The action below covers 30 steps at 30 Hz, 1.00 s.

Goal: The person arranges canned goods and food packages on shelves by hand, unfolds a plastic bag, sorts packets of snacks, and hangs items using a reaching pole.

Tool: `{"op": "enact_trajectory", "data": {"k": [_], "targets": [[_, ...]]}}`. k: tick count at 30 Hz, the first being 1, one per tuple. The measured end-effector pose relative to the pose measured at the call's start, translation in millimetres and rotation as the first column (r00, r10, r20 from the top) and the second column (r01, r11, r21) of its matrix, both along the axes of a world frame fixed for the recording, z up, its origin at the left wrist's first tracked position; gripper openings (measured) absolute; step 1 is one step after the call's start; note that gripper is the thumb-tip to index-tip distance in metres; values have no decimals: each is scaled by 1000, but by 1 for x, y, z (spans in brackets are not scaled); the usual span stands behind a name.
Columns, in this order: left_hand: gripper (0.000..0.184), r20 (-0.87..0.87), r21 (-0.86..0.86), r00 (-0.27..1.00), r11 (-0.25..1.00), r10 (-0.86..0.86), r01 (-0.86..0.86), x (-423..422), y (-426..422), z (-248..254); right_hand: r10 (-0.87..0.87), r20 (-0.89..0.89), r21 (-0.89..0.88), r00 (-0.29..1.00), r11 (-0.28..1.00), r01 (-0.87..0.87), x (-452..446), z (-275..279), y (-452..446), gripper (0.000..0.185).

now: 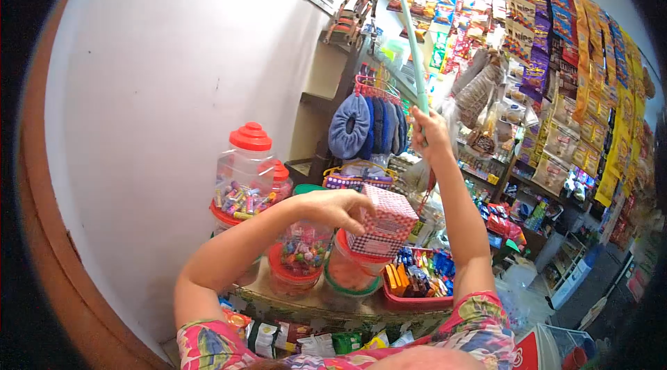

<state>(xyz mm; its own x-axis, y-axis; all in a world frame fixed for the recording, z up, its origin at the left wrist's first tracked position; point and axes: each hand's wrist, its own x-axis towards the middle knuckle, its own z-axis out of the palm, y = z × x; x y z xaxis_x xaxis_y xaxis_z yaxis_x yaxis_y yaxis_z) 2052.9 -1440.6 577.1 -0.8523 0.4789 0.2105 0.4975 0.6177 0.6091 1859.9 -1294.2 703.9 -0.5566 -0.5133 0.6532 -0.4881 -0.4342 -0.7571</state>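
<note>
My right hand [432,135] is raised and wrapped round the lower end of a long pale green pole [415,43]. The pole slants up and to the left, and its top reaches the upper edge of the view. My left hand [340,209] is open, fingers loosely bent, in front of a pink and black checkered box [388,217]. Whether the fingertips touch the box I cannot tell. The box rests on a red-lidded jar [354,269]. Below my left forearm stands a jar of wrapped candies [303,252].
A large red-lidded candy jar [243,168] stands by the white wall [160,78]. A red basket [417,302] of packets sits on the counter. Blue fabric rings [349,127] hang behind. Strips of snack packs [524,15] hang at the right. A freezer [538,352] is at lower right.
</note>
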Motion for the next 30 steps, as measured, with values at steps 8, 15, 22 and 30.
{"op": "enact_trajectory", "data": {"k": [8, 15, 22, 30], "targets": [[50, 149, -4, 983, 995, 102, -103, 54, -41, -49, 2, 72, -24, 997, 1000, 0, -16, 40, -53, 23], [51, 183, 18, 972, 988, 149, -155, 79, -54, -72, -73, 134, -40, 988, 996, 79, -7, 53, -67, 20], [54, 246, 15, 955, 984, 167, -176, 81, -53, -91, -47, 139, -31, 989, 998, 52, -33, 67, -77, 19], [55, 364, 6, 922, 990, 130, -142, 72, -47, -112, -110, 175, -60, 978, 991, 122, -13, 64, -57, 21]]}}
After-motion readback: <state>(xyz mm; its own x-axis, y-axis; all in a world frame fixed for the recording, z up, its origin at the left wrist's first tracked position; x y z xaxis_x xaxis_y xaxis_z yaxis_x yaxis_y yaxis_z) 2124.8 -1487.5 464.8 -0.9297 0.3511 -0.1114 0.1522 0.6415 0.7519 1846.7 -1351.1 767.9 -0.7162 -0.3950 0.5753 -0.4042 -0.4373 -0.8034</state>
